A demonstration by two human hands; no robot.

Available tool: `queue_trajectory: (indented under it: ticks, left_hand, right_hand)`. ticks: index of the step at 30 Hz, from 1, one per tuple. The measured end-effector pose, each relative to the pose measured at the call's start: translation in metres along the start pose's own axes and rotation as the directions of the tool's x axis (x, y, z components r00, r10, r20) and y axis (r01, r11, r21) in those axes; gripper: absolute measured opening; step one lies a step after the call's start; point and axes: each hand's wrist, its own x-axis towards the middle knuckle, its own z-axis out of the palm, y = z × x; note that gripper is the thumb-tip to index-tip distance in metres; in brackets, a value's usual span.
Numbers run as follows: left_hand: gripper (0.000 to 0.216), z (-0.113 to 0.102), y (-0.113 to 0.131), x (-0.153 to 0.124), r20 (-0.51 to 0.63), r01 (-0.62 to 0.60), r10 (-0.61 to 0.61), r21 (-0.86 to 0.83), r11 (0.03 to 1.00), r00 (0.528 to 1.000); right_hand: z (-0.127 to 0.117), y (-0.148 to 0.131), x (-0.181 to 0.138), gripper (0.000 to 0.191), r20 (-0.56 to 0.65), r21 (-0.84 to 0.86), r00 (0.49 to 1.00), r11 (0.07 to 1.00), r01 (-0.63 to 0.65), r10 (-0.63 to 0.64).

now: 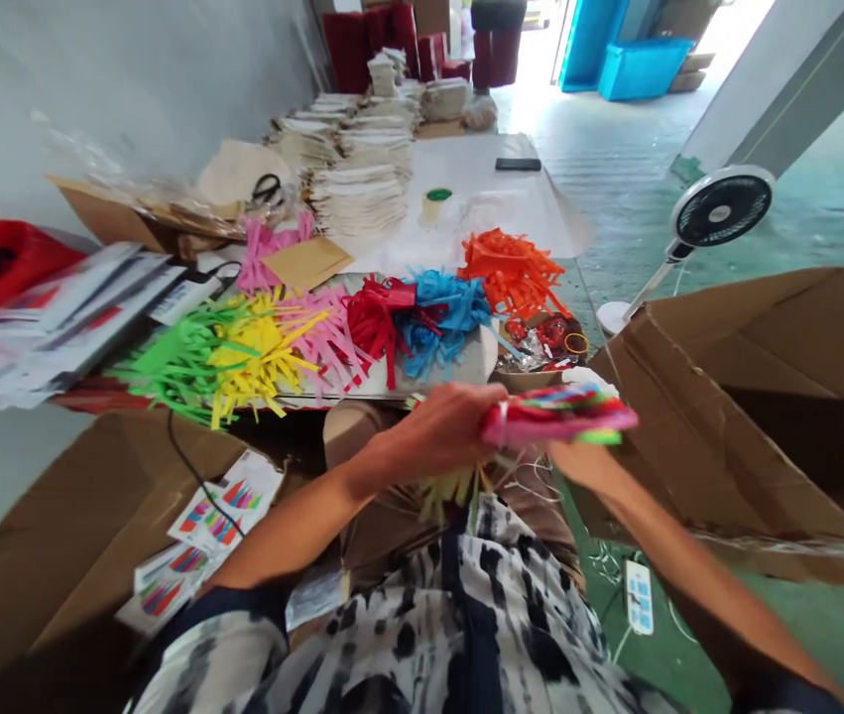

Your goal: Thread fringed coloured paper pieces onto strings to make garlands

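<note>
- My left arm point(295, 511) comes from the lower left and reaches forward, up to the middle before me.
- My left hand point(451, 421) has its back turned upward, and its fingers are bent in a grip.
- My right arm point(689, 555) comes from the lower right, slanting inward.
- My right hand point(568, 456) is near the left one; its fingers are hidden, so I cannot tell their hold.
- Both forearms are bare.
</note>
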Motion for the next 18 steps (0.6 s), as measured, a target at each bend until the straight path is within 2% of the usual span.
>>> queue_trajectory:
  ticks: [2, 4, 6, 8, 10, 11, 12, 13, 15, 16, 17, 18]
  left_hand:
    - [0.009, -0.004, -0.012, 0.008, -0.197, 0.186, -0.149, 0.184, 0.965, 0.969]
    - [0.018, 0.002, -0.023, 0.015, -0.308, 0.297, -0.188, 0.360, 0.884, 0.933]
    - [0.020, 0.014, -0.025, 0.015, -0.258, 0.259, -0.152, 0.457, 0.851, 0.954]
    - [0.019, 0.021, -0.019, 0.009, -0.077, 0.056, -0.022, 0.467, 0.883, 0.997]
    - [0.014, 0.018, -0.010, -0.001, 0.077, -0.174, 0.156, 0.364, 0.915, 0.985]
    - [0.008, 0.013, -0.007, -0.004, 0.076, -0.217, 0.204, 0.286, 0.933, 0.976]
    - [0.003, 0.007, -0.005, -0.007, 0.019, -0.192, 0.192, 0.226, 0.955, 0.981]
    - [0.006, 0.001, -0.004, -0.008, -0.063, -0.114, 0.129, 0.206, 0.972, 0.990]
    - [0.009, -0.005, -0.007, -0.006, -0.174, 0.076, -0.025, 0.290, 0.954, 0.984]
    - [0.011, -0.005, -0.009, -0.005, -0.180, 0.135, -0.072, 0.367, 0.920, 0.981]
    - [0.013, -0.003, -0.010, -0.005, -0.136, 0.134, -0.081, 0.436, 0.890, 0.987]
    - [0.015, 0.000, -0.011, -0.006, -0.048, 0.068, -0.052, 0.470, 0.880, 0.998]
  right_hand:
    - [0.023, -0.002, -0.015, 0.041, 0.005, 0.001, 1.000, 1.000, 0.013, -0.013]
    - [0.027, -0.016, -0.026, 0.036, 0.121, -0.018, 0.986, 0.993, 0.114, -0.111]
    - [0.007, -0.030, -0.026, 0.036, 0.153, -0.079, 0.972, 0.978, 0.192, -0.179]
    - [-0.021, -0.034, -0.018, 0.033, 0.114, -0.150, 0.977, 0.969, 0.196, -0.180]
    - [-0.039, -0.027, -0.009, 0.032, 0.077, -0.211, 0.978, 0.955, 0.207, -0.195]
    - [-0.040, -0.021, -0.007, 0.031, 0.095, -0.192, 0.973, 0.955, 0.227, -0.212]
    - [-0.036, -0.016, -0.007, 0.032, 0.108, -0.149, 0.969, 0.960, 0.237, -0.222]
    - [-0.028, -0.013, -0.010, 0.033, 0.098, -0.106, 0.972, 0.969, 0.222, -0.212]
    - [-0.011, -0.016, -0.018, 0.036, 0.141, -0.086, 0.965, 0.968, 0.237, -0.223]
    - [-0.007, -0.022, -0.022, 0.035, 0.209, -0.051, 0.946, 0.963, 0.264, -0.249]
    - [-0.006, -0.028, -0.024, 0.033, 0.271, -0.007, 0.924, 0.959, 0.284, -0.271]
    - [-0.010, -0.035, -0.024, 0.031, 0.272, 0.017, 0.916, 0.953, 0.301, -0.295]
